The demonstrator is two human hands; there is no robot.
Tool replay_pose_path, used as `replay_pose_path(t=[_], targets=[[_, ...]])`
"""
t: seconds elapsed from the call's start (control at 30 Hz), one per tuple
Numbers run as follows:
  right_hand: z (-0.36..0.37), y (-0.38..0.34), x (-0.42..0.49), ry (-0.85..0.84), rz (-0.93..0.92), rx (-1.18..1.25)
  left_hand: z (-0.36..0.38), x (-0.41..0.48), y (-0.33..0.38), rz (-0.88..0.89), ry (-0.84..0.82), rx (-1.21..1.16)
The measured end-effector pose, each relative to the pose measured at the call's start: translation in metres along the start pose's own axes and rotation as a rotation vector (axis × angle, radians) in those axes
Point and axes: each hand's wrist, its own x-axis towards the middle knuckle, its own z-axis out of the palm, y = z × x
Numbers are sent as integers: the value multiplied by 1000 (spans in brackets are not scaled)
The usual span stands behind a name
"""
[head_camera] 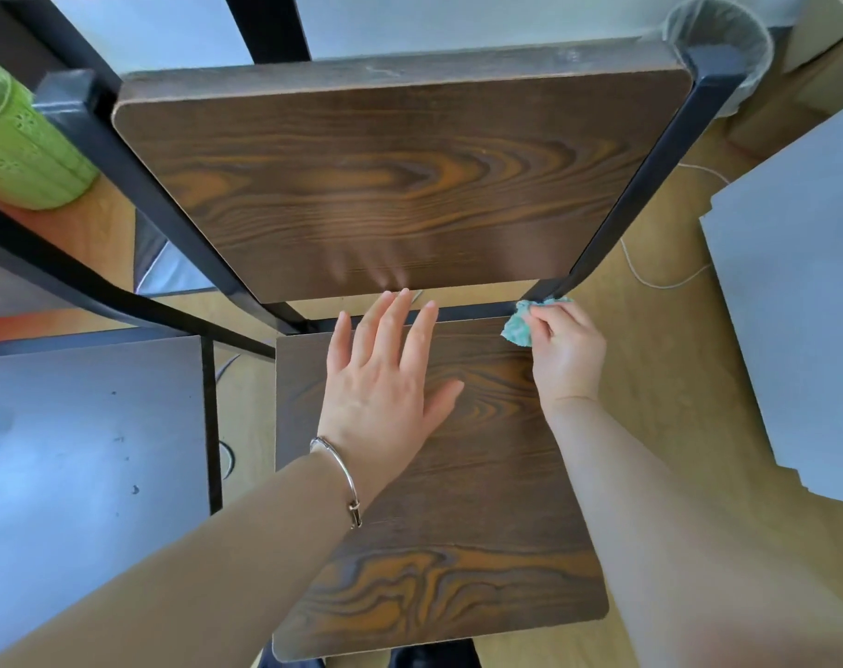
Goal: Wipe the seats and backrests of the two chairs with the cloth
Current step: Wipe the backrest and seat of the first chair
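One chair fills the head view: a dark wood-grain backrest (400, 180) above a matching seat (458, 547), both on a black metal frame (651, 185). My left hand (386, 378) lies flat with straight fingers on the back part of the seat, a silver bangle on its wrist. My right hand (566, 344) grips a crumpled teal cloth (518, 325) at the seat's far right corner, against the foot of the right frame post. A second chair does not show.
A grey tabletop (82, 465) on black legs stands to the left. A green perforated bin (19, 142) sits at far left, a clear-lined wastebasket (720, 36) at top right. Grey boards (795, 306) lie on the right, and a white cable (660, 277) crosses the wooden floor.
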Motion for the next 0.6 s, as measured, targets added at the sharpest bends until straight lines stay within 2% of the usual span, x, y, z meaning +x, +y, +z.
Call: replay_pose_path(t=[0.4,0.6], targets=[[16,-50,-8,-188,311,-168,7,-28,-34,-39,-41,4],[34,-89,-15,-275,254,-184,3,-46,-64,-88,-69,15]])
